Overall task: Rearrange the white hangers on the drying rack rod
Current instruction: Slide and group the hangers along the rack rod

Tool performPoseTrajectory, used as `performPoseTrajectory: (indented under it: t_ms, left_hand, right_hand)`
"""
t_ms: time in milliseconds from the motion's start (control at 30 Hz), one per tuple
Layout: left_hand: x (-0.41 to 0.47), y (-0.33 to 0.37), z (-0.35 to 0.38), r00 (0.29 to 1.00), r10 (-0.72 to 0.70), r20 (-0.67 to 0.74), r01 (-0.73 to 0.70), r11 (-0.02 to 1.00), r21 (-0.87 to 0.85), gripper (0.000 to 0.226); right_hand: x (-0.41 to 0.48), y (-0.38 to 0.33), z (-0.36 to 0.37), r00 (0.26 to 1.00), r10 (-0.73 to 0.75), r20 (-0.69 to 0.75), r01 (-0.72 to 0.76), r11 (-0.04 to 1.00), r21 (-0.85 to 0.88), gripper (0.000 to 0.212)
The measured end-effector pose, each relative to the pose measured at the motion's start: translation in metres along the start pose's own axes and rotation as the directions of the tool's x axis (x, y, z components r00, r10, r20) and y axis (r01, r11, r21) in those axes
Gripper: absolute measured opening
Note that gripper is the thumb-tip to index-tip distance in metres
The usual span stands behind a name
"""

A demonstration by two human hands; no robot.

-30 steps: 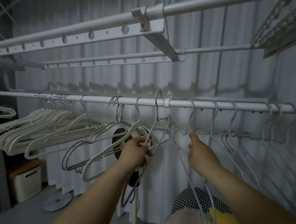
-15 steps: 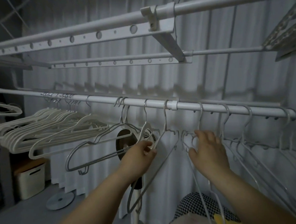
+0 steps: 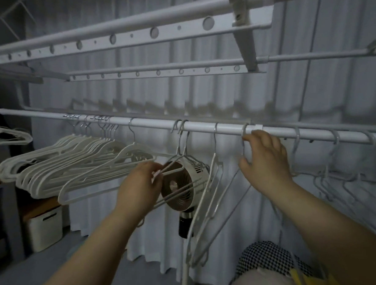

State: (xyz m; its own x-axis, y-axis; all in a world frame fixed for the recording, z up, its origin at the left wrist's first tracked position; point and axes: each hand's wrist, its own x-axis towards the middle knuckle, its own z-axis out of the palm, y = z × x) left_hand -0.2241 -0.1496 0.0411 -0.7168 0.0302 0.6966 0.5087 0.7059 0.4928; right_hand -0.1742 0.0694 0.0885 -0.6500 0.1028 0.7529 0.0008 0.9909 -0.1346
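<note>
A white rod point(image 3: 206, 128) runs across the view from left down to right, hung with white hangers. A tight bunch of white hangers point(image 3: 58, 165) sits at the left end. My left hand point(image 3: 141, 185) grips the shoulder of a pair of hangers point(image 3: 181, 156) whose hooks sit mid-rod. My right hand point(image 3: 265, 159) reaches up just under the rod and holds the metal hook of one hanger point(image 3: 245, 134) near the rod's joint sleeve. One more hanger point(image 3: 214, 162) hangs between the hands. Several spaced hangers point(image 3: 336, 173) hang to the right.
A white fan point(image 3: 185, 184) on a stand is behind the middle hangers. Upper rack bars point(image 3: 132, 33) with holes run overhead. A white bin point(image 3: 44, 228) stands under a wooden shelf at lower left. A white curtain covers the back wall. A checked fabric point(image 3: 267, 261) lies below.
My right hand rose from the hanger's neck up to its hook at the rod. My left hand shifted left to the shoulder of the hanger pair. The view moved closer and leftwards.
</note>
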Motion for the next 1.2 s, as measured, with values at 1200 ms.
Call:
performPoseTrajectory:
  t_ms: [1200]
  left_hand:
    - [0.066,-0.059,0.040,0.873,0.013,0.488,0.060,0.989,-0.133,0.031]
  right_hand:
    - [0.042,-0.018,0.028,0.995,0.096,0.031,-0.079,0.928,-0.363,0.058]
